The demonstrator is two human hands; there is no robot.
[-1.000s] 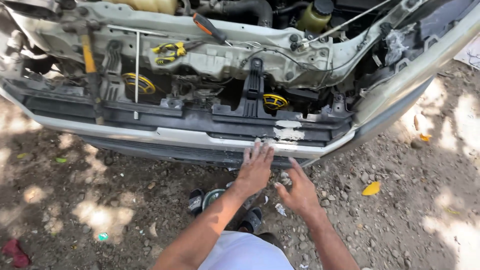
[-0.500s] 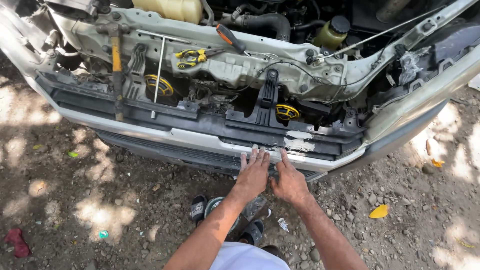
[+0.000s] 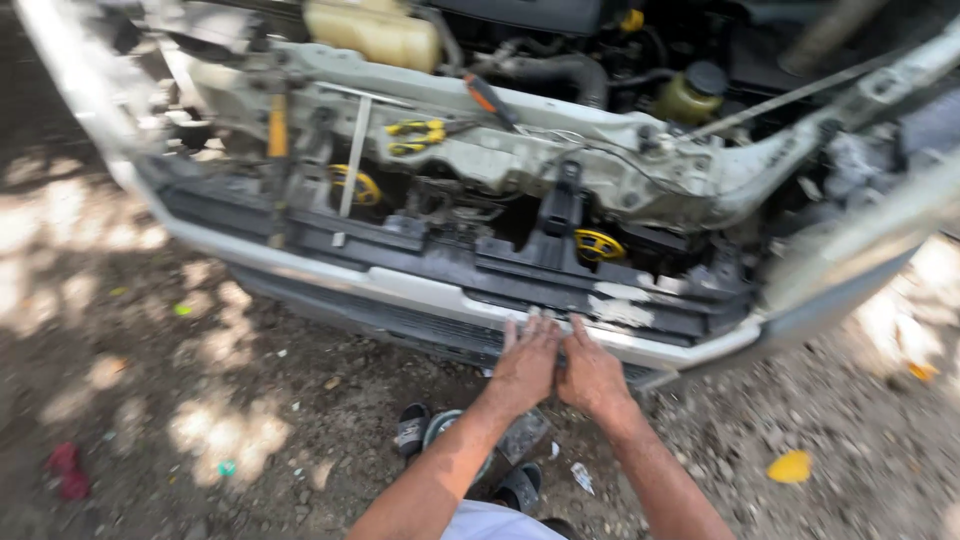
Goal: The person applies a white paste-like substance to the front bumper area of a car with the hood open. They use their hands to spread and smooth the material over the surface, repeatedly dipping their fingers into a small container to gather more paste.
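Observation:
A car's front end stands open before me, with a white bumper under a black plastic support panel. My left hand and my right hand lie side by side, flat against the bumper's lower edge near the middle, fingers pointing up. Neither hand holds a tool. Behind the panel are two round yellow horns, a white metal crossmember and an orange-handled screwdriver lying on it.
Yellow-handled pliers rest on the crossmember. A pale coolant tank sits at the top. My sandalled feet stand on bare dirt with a yellow leaf to the right and a red scrap at the left.
My right hand has come up from below and now lies beside the left on the bumper. The view has shifted so the car sits further right.

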